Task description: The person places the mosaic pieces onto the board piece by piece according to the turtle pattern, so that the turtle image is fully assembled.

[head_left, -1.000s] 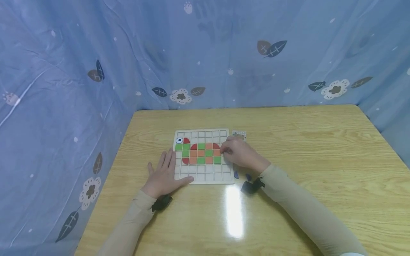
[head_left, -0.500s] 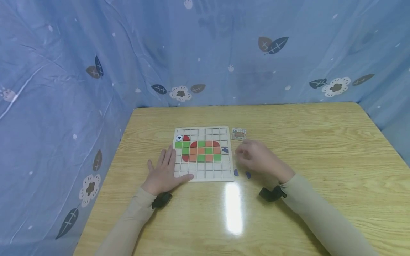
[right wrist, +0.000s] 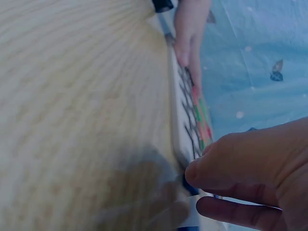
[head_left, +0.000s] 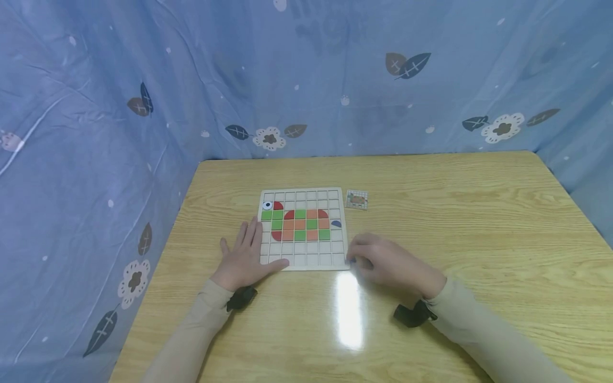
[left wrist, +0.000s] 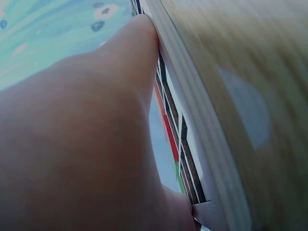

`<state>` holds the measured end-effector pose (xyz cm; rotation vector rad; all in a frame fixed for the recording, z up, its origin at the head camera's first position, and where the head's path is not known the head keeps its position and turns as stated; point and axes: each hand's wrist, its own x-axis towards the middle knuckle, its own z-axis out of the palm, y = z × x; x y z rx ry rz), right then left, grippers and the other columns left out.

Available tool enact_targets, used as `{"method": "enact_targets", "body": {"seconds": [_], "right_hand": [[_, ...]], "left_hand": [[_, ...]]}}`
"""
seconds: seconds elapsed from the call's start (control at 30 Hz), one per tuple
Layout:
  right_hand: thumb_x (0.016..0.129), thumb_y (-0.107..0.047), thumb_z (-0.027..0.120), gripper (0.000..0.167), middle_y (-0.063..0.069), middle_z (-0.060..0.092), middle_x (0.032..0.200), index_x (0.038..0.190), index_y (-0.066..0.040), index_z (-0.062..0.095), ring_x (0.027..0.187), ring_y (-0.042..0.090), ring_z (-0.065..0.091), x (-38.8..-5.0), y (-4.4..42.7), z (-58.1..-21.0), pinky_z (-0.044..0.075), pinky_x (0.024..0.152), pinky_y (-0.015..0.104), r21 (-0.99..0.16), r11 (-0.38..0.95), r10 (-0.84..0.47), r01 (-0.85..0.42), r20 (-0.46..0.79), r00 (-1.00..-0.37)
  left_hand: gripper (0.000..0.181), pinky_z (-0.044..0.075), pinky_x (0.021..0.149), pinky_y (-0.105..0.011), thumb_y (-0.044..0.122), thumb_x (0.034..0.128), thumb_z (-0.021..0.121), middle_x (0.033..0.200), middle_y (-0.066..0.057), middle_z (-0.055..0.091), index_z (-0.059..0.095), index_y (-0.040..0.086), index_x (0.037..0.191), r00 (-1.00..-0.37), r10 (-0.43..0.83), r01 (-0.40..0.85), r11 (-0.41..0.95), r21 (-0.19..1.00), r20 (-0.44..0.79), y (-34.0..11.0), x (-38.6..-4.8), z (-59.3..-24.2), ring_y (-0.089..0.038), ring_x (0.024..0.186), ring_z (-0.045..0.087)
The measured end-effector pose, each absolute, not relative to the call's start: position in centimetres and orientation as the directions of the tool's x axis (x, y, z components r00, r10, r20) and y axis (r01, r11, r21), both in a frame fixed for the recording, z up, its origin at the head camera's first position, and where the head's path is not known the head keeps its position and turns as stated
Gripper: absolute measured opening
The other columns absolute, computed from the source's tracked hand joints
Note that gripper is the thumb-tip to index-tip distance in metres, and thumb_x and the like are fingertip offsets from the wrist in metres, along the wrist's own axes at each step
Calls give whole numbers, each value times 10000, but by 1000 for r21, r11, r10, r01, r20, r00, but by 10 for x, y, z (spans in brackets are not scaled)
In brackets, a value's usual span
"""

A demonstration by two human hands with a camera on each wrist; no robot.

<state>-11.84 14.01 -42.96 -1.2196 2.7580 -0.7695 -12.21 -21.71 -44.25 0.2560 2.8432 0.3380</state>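
On the wooden table lies a white grid board (head_left: 306, 259) holding red, green and orange tiles, an eye tile (head_left: 267, 205) and a blue half-round tile (head_left: 336, 224) in the right column. My left hand (head_left: 241, 261) rests along the board's left edge, fingers straight and thumb over the lower left corner. Just off the lower right corner, my right hand (head_left: 383, 263) pinches another blue half-round tile (right wrist: 189, 186), mostly covered by thumb and fingers. A bit of blue also shows low in the right wrist view.
A small printed picture card (head_left: 357, 200) lies beside the board's upper right corner. The wooden table (head_left: 455, 213) extends to the right, and a blue patterned curtain (head_left: 316, 80) hangs behind and to the left.
My right hand let go of one blue half-round tile in the right column, then moved right and down to a tile beside the corner. My left hand stays put.
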Motion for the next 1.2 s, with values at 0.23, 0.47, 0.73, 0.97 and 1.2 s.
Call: {"method": "enact_targets", "body": {"seconds": [0.23,0.47,0.73,0.97,1.2], "right_hand": [[828,31,771,202,6,674,1084,941,-135,799,928,115,635,-116,139,-435,579,790,272,-416,548,-722,-725,202,-662],[794,83,733,274,16,690,1114,929,-144,806,988,135,652,-117,139,-436,589,799,268,-389,546,-702,-742,271,-659],[795,77,754,236,25,709,1097,916,-120,805,989,149,631,-118,137,-440,593,809,282,-384,524,-712,-760,292,-638],[834,48,766,205,-5,688,1049,932,-129,799,945,124,614,-118,137,-441,583,792,268,-371,550,-704,-749,276,-654],[783,78,714,254,-23,671,1010,912,-128,789,922,106,613,-118,138,-442,575,758,248,-378,571,-691,-729,257,-675]], "left_hand": [[1247,45,1114,-866,856,858,540,1762,-152,-5,68,39,1674,-949,206,144,957,253,-240,-219,-122,-443,-407,1623,23],[1248,53,1113,-866,866,858,524,1762,-154,-5,68,38,1674,-948,211,153,959,236,-240,-219,-123,-444,-405,1624,28],[1240,40,1117,-863,845,864,549,1760,-164,8,76,33,1673,-948,208,146,957,250,-241,-218,-122,-443,-409,1623,28],[1240,41,1119,-861,849,865,539,1762,-158,2,68,34,1673,-948,205,146,960,238,-245,-219,-123,-444,-408,1623,29],[1247,33,1115,-864,855,861,538,1763,-147,-10,59,39,1673,-948,208,147,957,249,-240,-219,-122,-444,-405,1623,20]]}}
